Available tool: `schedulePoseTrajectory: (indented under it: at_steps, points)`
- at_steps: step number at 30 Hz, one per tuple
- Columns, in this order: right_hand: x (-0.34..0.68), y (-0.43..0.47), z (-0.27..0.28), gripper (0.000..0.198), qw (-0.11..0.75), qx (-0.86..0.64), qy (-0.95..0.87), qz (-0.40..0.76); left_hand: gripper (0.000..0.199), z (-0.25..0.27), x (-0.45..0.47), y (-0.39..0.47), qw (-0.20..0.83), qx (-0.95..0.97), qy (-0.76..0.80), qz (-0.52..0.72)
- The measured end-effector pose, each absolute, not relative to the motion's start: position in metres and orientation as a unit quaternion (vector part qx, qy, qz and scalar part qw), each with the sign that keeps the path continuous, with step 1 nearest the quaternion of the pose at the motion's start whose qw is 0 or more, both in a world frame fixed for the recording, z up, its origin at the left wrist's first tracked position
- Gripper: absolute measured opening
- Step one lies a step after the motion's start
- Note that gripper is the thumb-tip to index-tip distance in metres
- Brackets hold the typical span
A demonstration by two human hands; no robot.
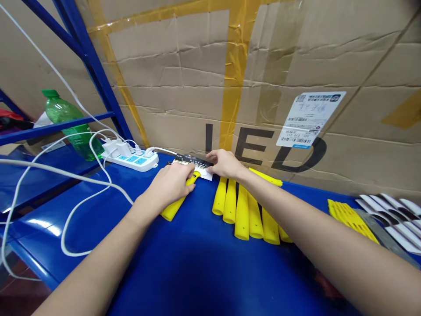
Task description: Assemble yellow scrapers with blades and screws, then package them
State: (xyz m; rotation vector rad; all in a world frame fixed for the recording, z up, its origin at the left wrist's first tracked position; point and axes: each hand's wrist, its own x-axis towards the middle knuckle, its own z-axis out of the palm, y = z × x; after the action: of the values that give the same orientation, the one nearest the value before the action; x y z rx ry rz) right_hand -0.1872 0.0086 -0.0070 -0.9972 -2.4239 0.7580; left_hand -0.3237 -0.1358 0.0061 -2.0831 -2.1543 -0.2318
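My left hand [171, 182] is closed around a hollow yellow plastic handle [173, 209], whose wide open end points toward me. The handle's narrow slotted tip lies against a black-and-white printed card [204, 172]. At the card's right end, my right hand [224, 163] pinches its edge between thumb and fingers. Below my right wrist, several more yellow handles [242, 215] lie side by side on the blue tabletop [197, 263]. My right forearm covers part of that row.
A white power strip [138, 160] with plugs and loose white cables [82, 175] sits at left, beside a green bottle [69, 114]. Behind stands a large cardboard box [184, 105]. At right lie yellow slotted pieces [350, 217] and black-and-white cards [394, 215].
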Motion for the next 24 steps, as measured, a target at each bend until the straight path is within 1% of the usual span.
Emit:
schedulePoseTrajectory:
  at_steps: [2, 4, 6, 9, 11, 13, 15, 18, 22, 24]
  points:
    - [-0.177, 0.005, -0.006, 0.042, 0.229, -0.344, -0.871, 0.265, 0.01, 0.005, -0.316, -0.136, 0.071, -0.699, -0.707, -0.079]
    - [-0.163, 0.001, -0.003, 0.033, 0.252, -0.331, -0.87, 0.263, 0.009, 0.004, -0.305, -0.136, 0.075, -0.708, -0.696, -0.088]
    - [-0.147, -0.003, 0.001, 0.023, 0.266, -0.316, -0.871, 0.266, 0.014, 0.001, -0.292, -0.136, 0.074, -0.721, -0.682, -0.1]
    - [-0.116, -0.007, 0.006, 0.013, 0.277, -0.293, -0.867, 0.292, 0.02, -0.001, -0.272, -0.134, 0.061, -0.751, -0.641, -0.146]
    - [-0.093, -0.009, 0.01, 0.009, 0.276, -0.289, -0.861, 0.316, 0.021, 0.001, -0.26, -0.13, 0.045, -0.766, -0.615, -0.185]
    - [-0.068, -0.01, 0.014, 0.007, 0.267, -0.3, -0.856, 0.324, 0.019, 0.009, -0.248, -0.123, 0.02, -0.773, -0.604, -0.193]
    - [-0.042, -0.011, 0.017, 0.007, 0.258, -0.322, -0.856, 0.313, 0.019, 0.021, -0.235, -0.114, -0.011, -0.782, -0.603, -0.159]
    - [-0.007, -0.014, 0.021, 0.007, 0.244, -0.366, -0.85, 0.29, 0.023, 0.04, -0.213, -0.099, -0.043, -0.789, -0.608, -0.078]
    - [0.023, -0.023, 0.019, 0.005, 0.195, -0.443, -0.832, 0.271, 0.028, 0.053, -0.185, -0.085, -0.013, -0.754, -0.657, -0.006]
    - [0.028, -0.029, 0.016, 0.005, 0.174, -0.462, -0.828, 0.265, 0.035, 0.052, -0.179, -0.081, 0.001, -0.725, -0.688, 0.021]
